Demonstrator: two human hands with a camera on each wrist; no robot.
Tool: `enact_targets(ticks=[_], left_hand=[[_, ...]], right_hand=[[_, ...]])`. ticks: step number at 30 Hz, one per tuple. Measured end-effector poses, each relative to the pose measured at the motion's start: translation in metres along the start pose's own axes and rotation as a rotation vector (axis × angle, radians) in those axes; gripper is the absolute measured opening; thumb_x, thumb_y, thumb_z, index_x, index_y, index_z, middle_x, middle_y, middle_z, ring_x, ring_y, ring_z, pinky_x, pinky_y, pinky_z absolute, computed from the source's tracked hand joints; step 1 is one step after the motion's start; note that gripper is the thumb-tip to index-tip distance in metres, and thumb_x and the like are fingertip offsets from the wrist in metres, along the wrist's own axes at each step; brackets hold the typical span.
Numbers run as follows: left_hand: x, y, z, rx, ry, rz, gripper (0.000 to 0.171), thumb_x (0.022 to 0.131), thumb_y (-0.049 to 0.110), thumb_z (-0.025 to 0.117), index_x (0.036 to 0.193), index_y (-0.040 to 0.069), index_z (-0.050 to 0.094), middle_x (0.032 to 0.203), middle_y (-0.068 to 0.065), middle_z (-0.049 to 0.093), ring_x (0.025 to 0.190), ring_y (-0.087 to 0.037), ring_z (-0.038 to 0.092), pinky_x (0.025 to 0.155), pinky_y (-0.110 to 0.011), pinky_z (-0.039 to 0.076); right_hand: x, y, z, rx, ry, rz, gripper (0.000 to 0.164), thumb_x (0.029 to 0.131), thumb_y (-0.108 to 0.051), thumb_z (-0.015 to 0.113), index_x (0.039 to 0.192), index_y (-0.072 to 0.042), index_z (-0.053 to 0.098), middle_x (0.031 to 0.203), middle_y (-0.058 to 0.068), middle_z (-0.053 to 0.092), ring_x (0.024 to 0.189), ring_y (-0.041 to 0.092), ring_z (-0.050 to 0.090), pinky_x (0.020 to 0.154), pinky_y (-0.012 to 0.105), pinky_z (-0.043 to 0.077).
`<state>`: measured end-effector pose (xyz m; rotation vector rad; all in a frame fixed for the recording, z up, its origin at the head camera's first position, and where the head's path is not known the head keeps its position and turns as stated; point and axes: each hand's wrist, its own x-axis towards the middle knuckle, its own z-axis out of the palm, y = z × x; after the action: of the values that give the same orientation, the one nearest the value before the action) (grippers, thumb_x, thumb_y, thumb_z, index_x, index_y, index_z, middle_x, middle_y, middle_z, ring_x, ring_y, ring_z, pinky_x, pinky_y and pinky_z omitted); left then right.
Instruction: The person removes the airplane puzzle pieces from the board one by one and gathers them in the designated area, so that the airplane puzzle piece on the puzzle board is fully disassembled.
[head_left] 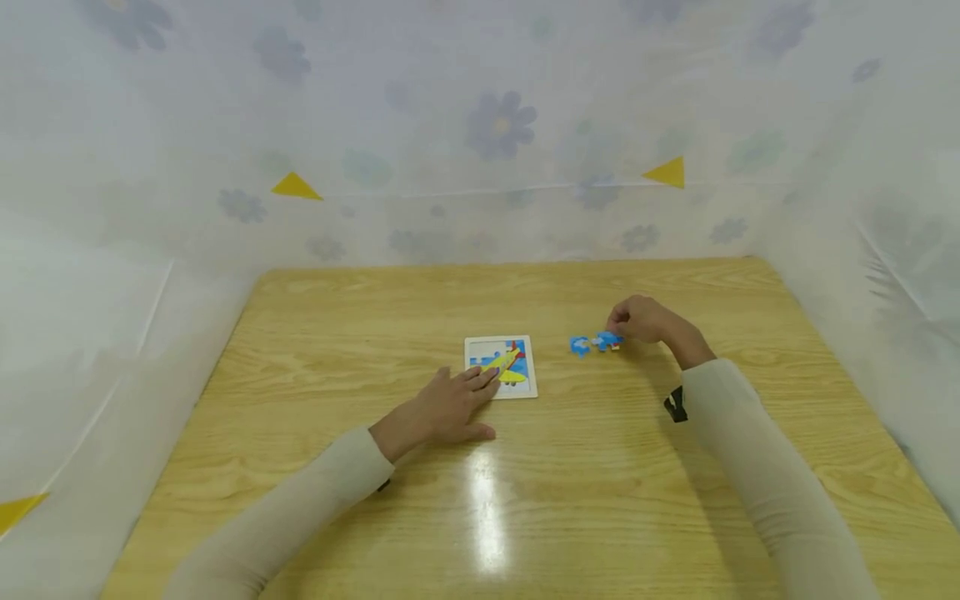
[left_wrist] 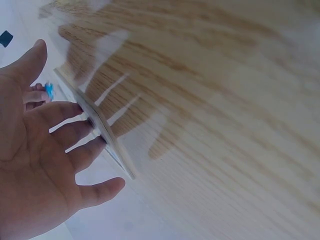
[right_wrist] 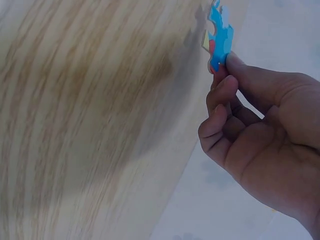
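A square, white-rimmed jigsaw board [head_left: 534, 371] lies mid-table, partly filled with pieces showing a yellow and red airplane on blue; its upper left part shows bare backing. My left hand [head_left: 453, 406] rests on the lower left of the board, fingers stretched out and hiding that corner. The left wrist view shows the palm and the board's thin edge [left_wrist: 111, 137] under the fingertips. To the right, my right hand [head_left: 643, 319] pinches a blue jigsaw piece [right_wrist: 222, 42] with a red patch between thumb and fingers. A loose blue and white piece [head_left: 580, 346] lies just left of it.
The wood-grain table [head_left: 360, 317] reaches back to a pale flowered curtain [head_left: 420, 108], which also hangs along both sides. Yellow triangles [head_left: 670, 172] are fixed to the curtain. A light glare shows on the table in front of the board.
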<state>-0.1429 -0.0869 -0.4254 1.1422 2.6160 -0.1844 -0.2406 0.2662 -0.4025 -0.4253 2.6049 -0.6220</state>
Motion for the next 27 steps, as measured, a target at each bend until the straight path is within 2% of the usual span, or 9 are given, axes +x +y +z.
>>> enact_targets(ticks=[16,27], left_hand=[[0.000,0.002,-0.002,-0.018,-0.003,-0.001,0.078,0.091,0.063,0.043,0.151,0.016,0.027,0.159,-0.002,0.020,0.145,-0.024,0.026,0.107,-0.058,0.030],[0.000,0.005,-0.003,-0.021,-0.009,-0.005,0.079,0.090,0.064,0.042,0.151,0.016,0.026,0.159,-0.001,0.020,0.145,-0.024,0.026,0.108,-0.058,0.030]], right_hand=[[0.007,0.010,0.010,0.014,-0.001,0.067,0.020,0.098,-0.010,0.049,0.098,-0.001,0.068,0.088,0.010,0.067,0.074,0.017,0.055,0.070,0.031,0.046],[0.010,0.011,0.015,-0.021,0.020,0.075,0.019,0.098,-0.011,0.049,0.096,-0.003,0.065,0.090,0.010,0.064,0.073,0.018,0.051,0.070,0.032,0.043]])
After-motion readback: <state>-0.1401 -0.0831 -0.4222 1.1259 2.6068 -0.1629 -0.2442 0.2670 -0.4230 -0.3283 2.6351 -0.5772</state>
